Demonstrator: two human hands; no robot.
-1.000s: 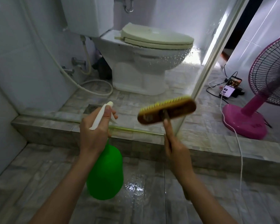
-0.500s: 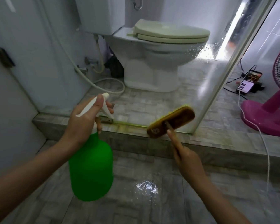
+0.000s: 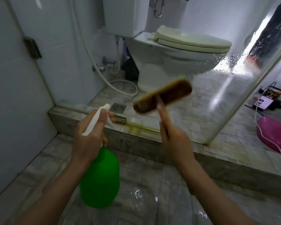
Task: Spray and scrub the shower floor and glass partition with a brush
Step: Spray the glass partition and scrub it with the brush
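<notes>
My left hand (image 3: pixel 89 137) grips the white trigger head of a green spray bottle (image 3: pixel 100 181), which hangs below it over the wet tiled floor. Its nozzle points toward the raised step. My right hand (image 3: pixel 175 143) holds the handle of a brown wooden scrub brush (image 3: pixel 163 96), lifted in front of the glass partition (image 3: pixel 234 88). The brush head is blurred and tilted, its right end higher. Water drops cover the glass. Behind it lies the tiled shower floor (image 3: pixel 177 111) with a square drain (image 3: pixel 118 108).
A white toilet (image 3: pixel 173 62) with a cream lid stands behind the glass, a hose (image 3: pixel 94 62) looping beside it. A grey wall panel (image 3: pixel 15 95) is at left. Right of the glass, a pink fan base (image 3: pixel 274 135), a white cable and a lit phone (image 3: pixel 263 101) sit on the floor.
The brush has risen and moved right, up against the glass. My left hand with the bottle shifted right toward the centre. The view swung left and tilted up.
</notes>
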